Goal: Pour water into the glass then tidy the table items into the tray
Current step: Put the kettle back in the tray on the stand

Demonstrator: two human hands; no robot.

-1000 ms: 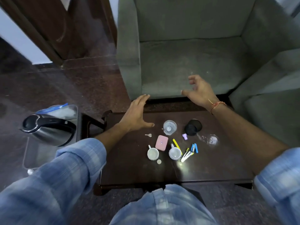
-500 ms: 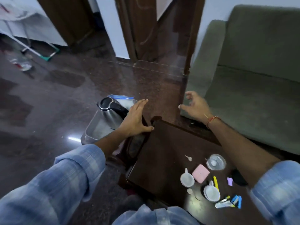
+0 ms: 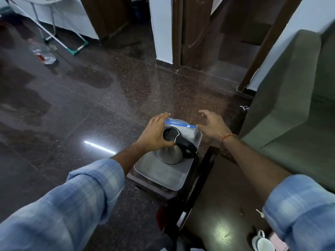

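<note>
A steel kettle [image 3: 170, 154] with a black lid and handle stands in a grey metal tray [image 3: 159, 175] on a low stand left of the dark table [image 3: 217, 205]. My left hand [image 3: 154, 134] curves against the kettle's left upper side, fingers over the far rim and thumb near the lid, without a closed grip. My right hand [image 3: 212, 125] hovers open over the tray's far right corner, fingers spread. A clear bag with a blue zip strip [image 3: 179, 124] lies in the tray behind the kettle. The glass is out of view.
A white cup [image 3: 262, 243], a pink item [image 3: 280, 241] and a small key [image 3: 260, 212] sit at the table's lower right edge. A green sofa [image 3: 290, 105] stands to the right. A plastic bottle [image 3: 43, 55] lies on the dark floor far left.
My view has swung left from the table to the tray. Both hands have moved over the tray, the left reaching the kettle's top, the right coming above the far corner.
</note>
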